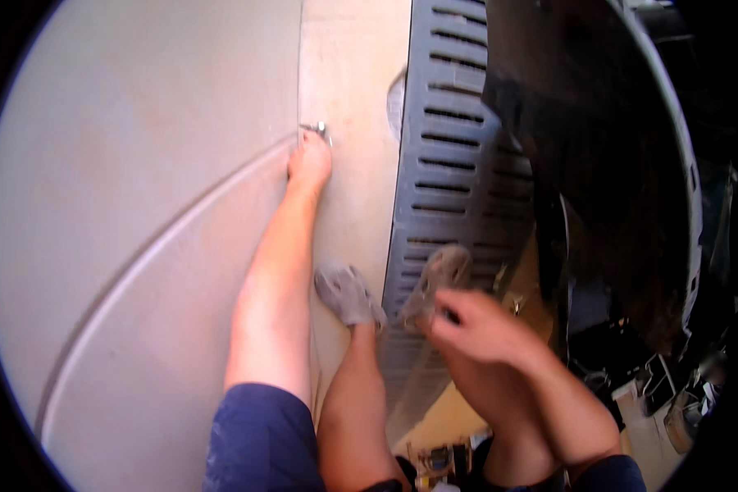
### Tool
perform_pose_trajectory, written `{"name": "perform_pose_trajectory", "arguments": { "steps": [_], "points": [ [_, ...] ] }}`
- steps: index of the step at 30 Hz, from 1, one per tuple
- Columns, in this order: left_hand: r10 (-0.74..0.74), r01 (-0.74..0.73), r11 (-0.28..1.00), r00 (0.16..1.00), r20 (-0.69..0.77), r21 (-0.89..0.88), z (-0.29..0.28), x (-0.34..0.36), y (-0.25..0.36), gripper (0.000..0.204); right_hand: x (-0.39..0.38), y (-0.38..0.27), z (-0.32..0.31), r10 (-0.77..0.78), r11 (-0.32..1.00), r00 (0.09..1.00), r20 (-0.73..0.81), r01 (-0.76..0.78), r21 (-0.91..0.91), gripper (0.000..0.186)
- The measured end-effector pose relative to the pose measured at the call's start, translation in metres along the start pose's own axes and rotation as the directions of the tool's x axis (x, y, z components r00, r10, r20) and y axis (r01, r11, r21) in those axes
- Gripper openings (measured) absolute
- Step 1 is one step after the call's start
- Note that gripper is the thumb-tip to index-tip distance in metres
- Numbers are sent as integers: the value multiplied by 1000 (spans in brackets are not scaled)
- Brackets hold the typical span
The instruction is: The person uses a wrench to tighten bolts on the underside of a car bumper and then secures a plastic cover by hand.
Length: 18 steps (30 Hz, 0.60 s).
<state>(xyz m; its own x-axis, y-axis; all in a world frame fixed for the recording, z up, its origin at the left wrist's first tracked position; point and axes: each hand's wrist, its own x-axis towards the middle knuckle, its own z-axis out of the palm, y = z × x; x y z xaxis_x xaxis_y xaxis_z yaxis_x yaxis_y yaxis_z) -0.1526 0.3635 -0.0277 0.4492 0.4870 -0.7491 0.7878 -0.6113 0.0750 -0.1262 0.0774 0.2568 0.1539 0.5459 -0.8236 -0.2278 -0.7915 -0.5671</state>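
My left hand (310,160) reaches far forward, its fingers closed around a small shiny metal fitting (321,129) beside the seam of a pale panel. Most of the fitting is hidden by the fingers, so its kind cannot be made out. A thin, pale, hose-like line (168,227) curves from the lower left up to this hand. Above my right knee hangs my right hand (480,324), slightly blurred, with its fingers curled. A small dark spot shows at its fingertips, too small to name.
A grey slotted grating (447,139) runs lengthwise beside my feet in grey clogs (346,293). To its right stands a large glossy black panel (599,164) with a pale edge. Assorted items (443,459) lie below my legs, with dark clutter at far right.
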Motion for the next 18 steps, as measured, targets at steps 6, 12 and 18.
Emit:
{"name": "perform_pose_trajectory", "arguments": {
  "steps": [6, 12, 18],
  "points": [
    [75, -73, 997, 996, 49, -23, -5, -87, -9, 42, -10, 18, 15, 101, 981, 965, -241, -55, 188, 26],
    [-21, 54, 971, 990, 139, -235, -46, -209, 2, 37, -41, 58, 62, 88, 996, 977, -195, -81, 44, 26],
    [-48, 37, 885, 999, -11, -463, -94, -276, -2, 34, -34, -11, 143, 223, 924, 939, 262, -119, -362, 52]
  ]
}}
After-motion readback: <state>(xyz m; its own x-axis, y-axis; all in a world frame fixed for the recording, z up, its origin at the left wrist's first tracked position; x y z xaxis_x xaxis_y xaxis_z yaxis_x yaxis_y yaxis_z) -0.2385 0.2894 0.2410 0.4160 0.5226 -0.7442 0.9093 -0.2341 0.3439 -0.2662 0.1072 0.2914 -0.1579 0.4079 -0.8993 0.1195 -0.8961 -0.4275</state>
